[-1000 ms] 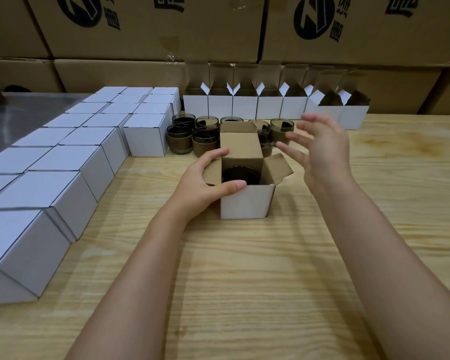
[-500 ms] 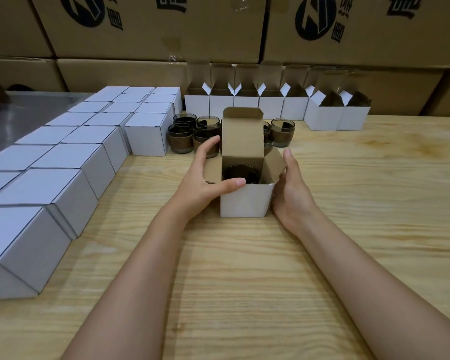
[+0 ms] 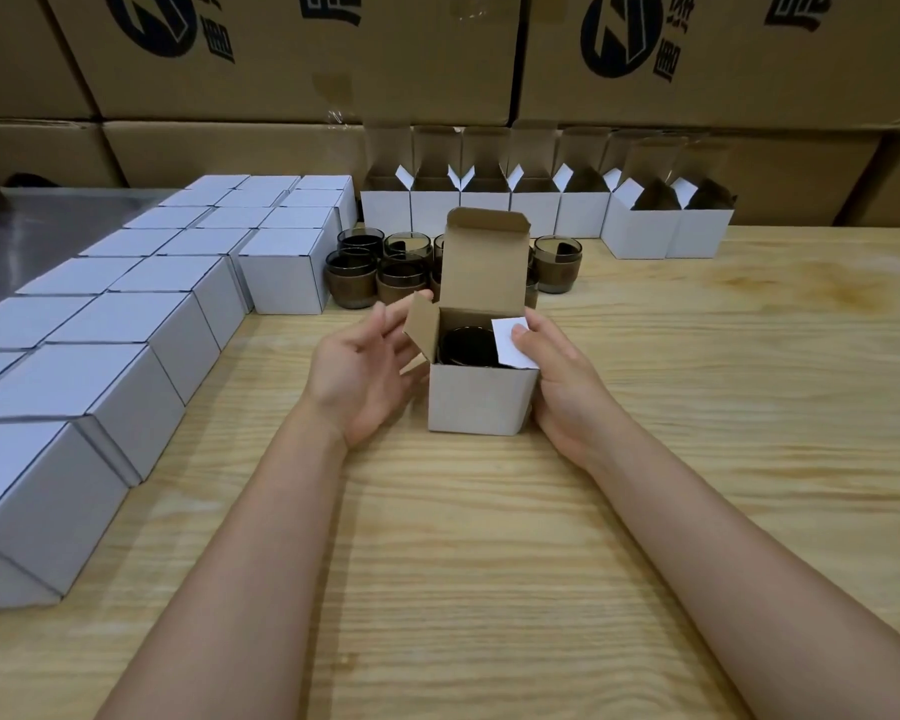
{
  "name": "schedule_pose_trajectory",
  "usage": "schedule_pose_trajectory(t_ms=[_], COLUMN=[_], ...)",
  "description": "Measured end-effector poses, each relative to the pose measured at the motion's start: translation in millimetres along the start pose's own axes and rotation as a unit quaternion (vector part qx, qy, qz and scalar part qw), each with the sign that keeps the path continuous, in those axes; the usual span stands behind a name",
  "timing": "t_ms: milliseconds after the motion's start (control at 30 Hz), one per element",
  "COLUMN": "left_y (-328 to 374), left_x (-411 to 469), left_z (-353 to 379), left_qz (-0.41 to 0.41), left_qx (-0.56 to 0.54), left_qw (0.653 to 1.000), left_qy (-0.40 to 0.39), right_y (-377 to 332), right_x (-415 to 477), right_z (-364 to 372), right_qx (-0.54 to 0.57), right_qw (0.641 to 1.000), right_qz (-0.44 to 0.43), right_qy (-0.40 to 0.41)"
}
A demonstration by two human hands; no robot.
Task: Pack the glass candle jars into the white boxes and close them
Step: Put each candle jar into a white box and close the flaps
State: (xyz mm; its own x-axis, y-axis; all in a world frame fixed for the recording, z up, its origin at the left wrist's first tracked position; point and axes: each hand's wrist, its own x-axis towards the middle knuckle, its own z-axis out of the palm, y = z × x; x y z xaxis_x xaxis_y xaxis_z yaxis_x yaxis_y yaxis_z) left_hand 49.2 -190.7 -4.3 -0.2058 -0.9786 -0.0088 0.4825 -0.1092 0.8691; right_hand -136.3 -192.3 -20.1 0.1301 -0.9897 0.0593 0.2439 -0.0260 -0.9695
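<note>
The left hand (image 3: 365,366) and right hand (image 3: 562,381) are bare. Both forearms (image 3: 261,537) are bare. The fingernails are short.

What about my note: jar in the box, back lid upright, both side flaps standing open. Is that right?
Not quite. The head view shows the right side flap folded in over the jar, pressed by the right hand; only the left side flap stands open. The jar is in the box and the back lid is upright.

Right side flap (image 3: 510,345) – previously splayed outward – is now folded in over the jar (image 3: 463,345) under the right hand's (image 3: 567,387) thumb. Left hand (image 3: 365,371) has released the white box (image 3: 479,402) – fingers straight beside the left flap (image 3: 421,324).
</note>
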Motion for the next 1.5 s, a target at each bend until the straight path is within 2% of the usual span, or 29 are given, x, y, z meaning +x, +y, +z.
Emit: schedule_pose_trajectory(t_ms=[133, 233, 400, 633, 700, 833, 1000, 1133, 1300, 1400, 1500], left_y=[-7, -12, -16, -16, -16, -15, -17, -16, -15, -9, -2], left_x=[3, 4, 7, 8, 8, 8, 7, 7, 6, 2, -2], left_z=[11, 16, 16, 14, 13, 13, 11, 10, 11, 12, 9], left_qz=[0.035, 0.062, 0.085, 0.111, 0.116, 0.116, 0.136, 0.146, 0.149, 0.110, 0.050], left_qx=[0.138, 0.177, 0.184, 0.178, 0.186, 0.202, 0.211, 0.229, 0.235, 0.197, 0.118], left_qw=[0.990, 0.982, 0.979, 0.978, 0.975, 0.972, 0.968, 0.962, 0.960, 0.974, 0.992], left_qy=[-0.012, 0.018, 0.034, 0.018, 0.020, 0.022, 0.019, 0.024, 0.038, 0.029, -0.022], right_y=[0, -2, -3, -4, -6, -11, -8, -9, -11, -10, -11], right_x=[-1, -3, -4, -8, -11, -20, -28, -28, -28, -27, -25], right_z=[3, 6, 8, 8, 9, 10, 14, 17, 18, 17, 13], right_qx=[0.005, -0.005, -0.009, -0.048, -0.076, -0.142, -0.178, -0.177, -0.126, -0.121, -0.125], right_qw=[1.000, 1.000, 0.999, 0.983, 0.978, 0.962, 0.944, 0.939, 0.952, 0.955, 0.954], right_qz=[-0.009, -0.015, -0.039, -0.171, -0.189, -0.212, -0.266, -0.262, -0.240, -0.225, -0.217], right_qy=[0.001, 0.007, 0.002, 0.035, 0.038, 0.094, 0.086, 0.135, 0.141, 0.152, 0.166])
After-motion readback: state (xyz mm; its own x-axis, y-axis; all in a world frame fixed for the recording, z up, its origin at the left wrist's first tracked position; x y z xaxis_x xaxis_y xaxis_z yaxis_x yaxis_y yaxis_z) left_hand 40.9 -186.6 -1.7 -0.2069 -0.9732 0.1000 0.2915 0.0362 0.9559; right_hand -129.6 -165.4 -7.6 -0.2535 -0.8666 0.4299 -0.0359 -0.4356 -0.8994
